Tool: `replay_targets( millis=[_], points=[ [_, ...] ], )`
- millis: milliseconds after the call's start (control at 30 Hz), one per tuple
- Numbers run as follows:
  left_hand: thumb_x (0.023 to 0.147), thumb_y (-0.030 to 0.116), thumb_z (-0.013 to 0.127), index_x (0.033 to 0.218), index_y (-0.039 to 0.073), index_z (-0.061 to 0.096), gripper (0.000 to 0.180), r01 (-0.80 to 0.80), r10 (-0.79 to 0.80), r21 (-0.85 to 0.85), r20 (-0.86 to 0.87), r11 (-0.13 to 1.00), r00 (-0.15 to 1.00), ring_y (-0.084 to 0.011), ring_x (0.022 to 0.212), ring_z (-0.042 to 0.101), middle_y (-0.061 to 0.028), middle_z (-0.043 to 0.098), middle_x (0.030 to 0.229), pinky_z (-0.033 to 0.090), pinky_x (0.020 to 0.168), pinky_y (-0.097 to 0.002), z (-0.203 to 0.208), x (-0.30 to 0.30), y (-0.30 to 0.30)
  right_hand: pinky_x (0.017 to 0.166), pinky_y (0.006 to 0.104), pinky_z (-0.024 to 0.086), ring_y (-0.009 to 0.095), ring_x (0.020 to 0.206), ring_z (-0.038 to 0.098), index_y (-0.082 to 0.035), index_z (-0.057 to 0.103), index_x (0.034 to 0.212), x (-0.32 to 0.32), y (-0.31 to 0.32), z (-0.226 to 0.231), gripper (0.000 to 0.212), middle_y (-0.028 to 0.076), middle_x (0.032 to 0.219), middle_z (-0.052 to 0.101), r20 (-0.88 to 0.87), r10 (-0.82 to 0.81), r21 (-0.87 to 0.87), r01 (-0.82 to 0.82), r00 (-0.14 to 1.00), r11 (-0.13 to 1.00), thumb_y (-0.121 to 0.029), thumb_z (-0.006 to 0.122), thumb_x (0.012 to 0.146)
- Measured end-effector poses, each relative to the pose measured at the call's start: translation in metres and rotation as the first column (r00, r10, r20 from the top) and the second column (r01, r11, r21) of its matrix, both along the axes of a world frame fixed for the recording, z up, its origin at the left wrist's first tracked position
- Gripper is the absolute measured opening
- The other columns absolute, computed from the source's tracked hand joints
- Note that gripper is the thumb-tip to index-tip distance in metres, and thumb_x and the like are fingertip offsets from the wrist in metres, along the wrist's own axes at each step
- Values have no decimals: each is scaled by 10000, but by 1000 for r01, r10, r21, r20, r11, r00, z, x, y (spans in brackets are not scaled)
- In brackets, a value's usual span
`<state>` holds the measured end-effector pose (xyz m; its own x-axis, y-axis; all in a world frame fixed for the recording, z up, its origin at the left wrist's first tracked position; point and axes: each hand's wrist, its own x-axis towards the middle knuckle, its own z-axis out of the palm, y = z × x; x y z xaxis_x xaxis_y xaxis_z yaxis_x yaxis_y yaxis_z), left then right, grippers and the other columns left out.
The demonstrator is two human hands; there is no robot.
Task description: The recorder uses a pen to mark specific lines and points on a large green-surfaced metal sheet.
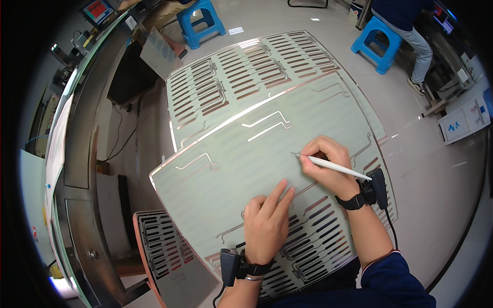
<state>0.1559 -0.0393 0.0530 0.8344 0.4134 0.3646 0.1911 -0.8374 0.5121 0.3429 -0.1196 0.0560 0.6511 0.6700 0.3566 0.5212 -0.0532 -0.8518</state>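
Observation:
A large pale green flexible sheet [241,154] with copper-coloured strips and rows of slots lies across my lap and spreads away from me. My right hand [328,164] grips a thin white pen-like tool [334,165], its fine tip touching the sheet near the middle. My left hand [267,220] rests on the sheet closer to me, with two fingers stretched out and pressing the film flat. A black device is strapped to each of my wrists, each with a cable.
Another slotted sheet [169,256] lies at lower left. A metal workbench [82,154] runs along the left side. Two blue stools [201,20] [377,43] stand on the floor ahead; a seated person's leg [418,46] shows at upper right. A white board [465,120] lies at right.

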Motion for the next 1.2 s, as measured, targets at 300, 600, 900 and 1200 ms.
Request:
replay_targets(
  millis=[300,600,900,1200],
  points=[
    [809,18,694,1206,137,728,416,-6,6,2,-16,1000,1000,-236,880,536,12,656,1315,448,859,-350,0,0,0,603,270,500,144,656,625,-19,641,802,-3,2,1,82,69,787,668,-42,-56,-16,55,998,998,-23,723,807],
    [808,20,693,1210,144,727,423,-12,12,3,-23,1000,1000,-235,881,534,20,655,1320,447,850,-346,-1,-2,0,614,273,514,146,674,642,-19,644,809,-3,3,-4,94,65,785,675,-105,-56,48,61,993,997,-21,737,804],
    [810,20,692,1208,144,728,419,-11,11,-4,-11,1000,1000,-229,877,528,31,655,1317,444,847,-341,-2,0,-1,632,259,506,115,693,630,-16,632,805,-3,9,1,112,54,818,701,-5,-14,-13,13,1000,1000,6,742,804],
    [805,17,693,1211,148,726,427,-17,17,1,-8,1000,1000,-222,875,532,34,654,1318,441,843,-335,-2,-1,0,605,277,506,155,657,637,-24,640,799,-3,13,-7,92,68,784,676,-46,-91,39,93,995,995,-13,731,791]
  ],
)
